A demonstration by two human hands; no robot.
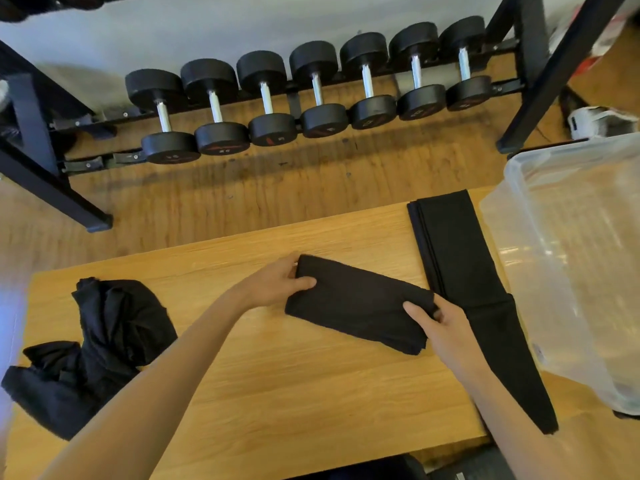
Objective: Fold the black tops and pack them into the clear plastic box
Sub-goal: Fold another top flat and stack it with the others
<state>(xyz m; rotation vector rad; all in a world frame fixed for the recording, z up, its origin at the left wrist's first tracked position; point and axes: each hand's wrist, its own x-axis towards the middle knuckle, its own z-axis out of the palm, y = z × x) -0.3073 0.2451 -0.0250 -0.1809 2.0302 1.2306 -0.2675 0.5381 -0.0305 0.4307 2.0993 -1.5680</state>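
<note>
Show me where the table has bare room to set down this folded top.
Bare wood: the near strip between both forearms, below the folded top, and the far strip beyond the left hand. Crowded: crumpled tops at left; long folded garment and clear plastic box at right.

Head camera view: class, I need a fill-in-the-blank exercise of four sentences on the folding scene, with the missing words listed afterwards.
1. Both hands, left and right, grip the ends of a folded black ____.
2. The folded top rests on a ____ table.
3. The crumpled tops lie at the table's ____ end.
4. The clear plastic box holds ____ tops so far.

Missing words: top; wooden; left; no
</note>
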